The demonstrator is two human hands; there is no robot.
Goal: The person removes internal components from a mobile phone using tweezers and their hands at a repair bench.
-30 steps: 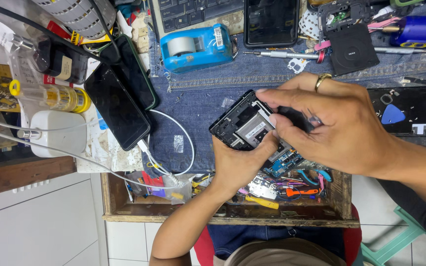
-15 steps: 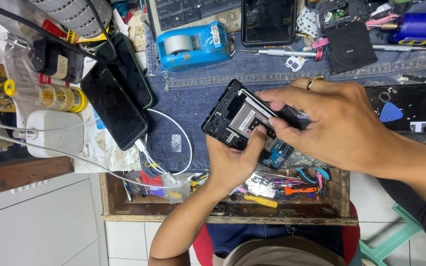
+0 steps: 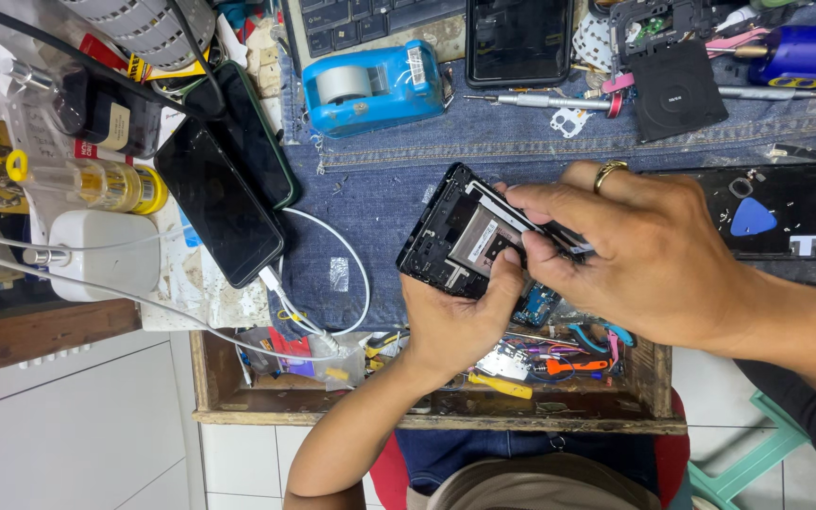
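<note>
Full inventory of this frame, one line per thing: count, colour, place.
opened phone: 1, black, centre, held in both hands
tape dispenser: 1, blue, top centre on denim mat
denim mat: 1, blue, covering bench
phones: 2, dark, left of mat, overlapping
cable: 1, white, from the nearer dark phone
charger block: 1, white, far left
screwdriver: 1, silver, top centre
triangular pick: 1, blue, right
drawer: 1, wooden, open below the bench edge, full of small tools
left hand: 1, under the phone
right hand: 1, ring on one finger, gripping the phone's right edge
</note>
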